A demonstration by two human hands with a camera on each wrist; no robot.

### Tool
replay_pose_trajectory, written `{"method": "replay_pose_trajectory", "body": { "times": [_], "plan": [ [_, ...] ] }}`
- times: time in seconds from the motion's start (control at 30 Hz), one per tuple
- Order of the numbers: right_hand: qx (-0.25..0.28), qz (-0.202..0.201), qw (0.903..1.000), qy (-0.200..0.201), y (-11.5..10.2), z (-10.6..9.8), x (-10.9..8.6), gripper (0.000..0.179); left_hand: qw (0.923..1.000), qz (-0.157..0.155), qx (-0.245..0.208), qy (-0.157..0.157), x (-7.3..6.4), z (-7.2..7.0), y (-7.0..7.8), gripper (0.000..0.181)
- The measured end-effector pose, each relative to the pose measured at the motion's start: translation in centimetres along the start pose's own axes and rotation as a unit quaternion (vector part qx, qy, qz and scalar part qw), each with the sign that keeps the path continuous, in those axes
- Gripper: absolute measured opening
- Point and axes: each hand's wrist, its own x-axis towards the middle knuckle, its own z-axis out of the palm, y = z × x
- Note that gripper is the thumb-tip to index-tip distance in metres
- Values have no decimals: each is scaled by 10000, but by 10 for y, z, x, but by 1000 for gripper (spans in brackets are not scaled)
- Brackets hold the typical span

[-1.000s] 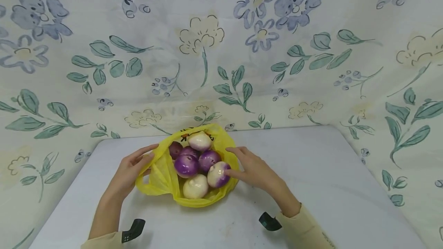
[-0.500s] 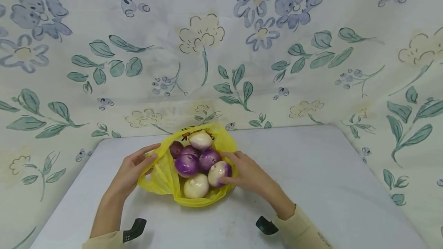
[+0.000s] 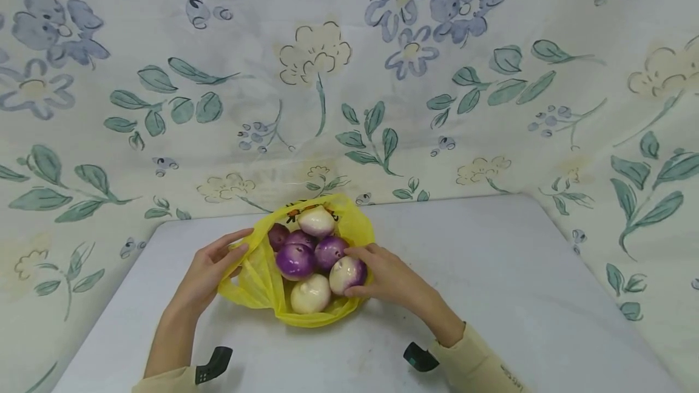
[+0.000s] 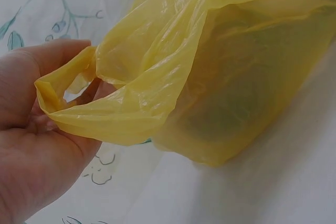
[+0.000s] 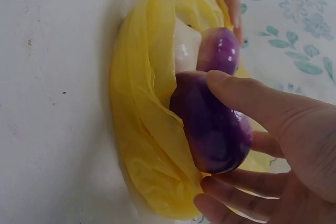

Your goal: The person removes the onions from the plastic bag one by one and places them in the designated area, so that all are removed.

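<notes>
A yellow plastic bag (image 3: 256,284) lies on the table, its mouth spread wide. Inside it are several glossy purple and white turnips, among them a white turnip (image 3: 310,293) at the front and a purple turnip (image 3: 295,261) behind it. My left hand (image 3: 210,268) holds the bag's left side, where the handle loop (image 4: 63,85) lies between fingers and thumb. At the right of the opening, my right hand (image 3: 393,275) grips a purple-and-white turnip (image 5: 210,124), thumb on one side and fingers on the other. Part of that turnip is hidden by the hand.
The bag rests on a white table (image 3: 480,272). Behind it hangs a floral cloth (image 3: 349,96), which reaches down to the table's back edge. Black devices (image 3: 214,364) are worn at both wrists.
My right hand has moved left and closed in on the purple-and-white turnip at the bag's right side. My left hand and the bag have barely moved.
</notes>
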Motion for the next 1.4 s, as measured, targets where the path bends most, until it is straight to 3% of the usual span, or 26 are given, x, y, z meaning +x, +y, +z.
{"method": "replay_pose_trajectory", "body": {
  "times": [0.53, 1.4],
  "plan": [
    [-90, -19, 9999, -50, 1, 0, 0, 71, 9998, 216, 39, 19, 4, 0, -1, 57],
    [133, -106, 9998, 99, 5, -3, -1, 69, 9999, 80, 59, 50, 2, 1, -4, 58]
  ]
}}
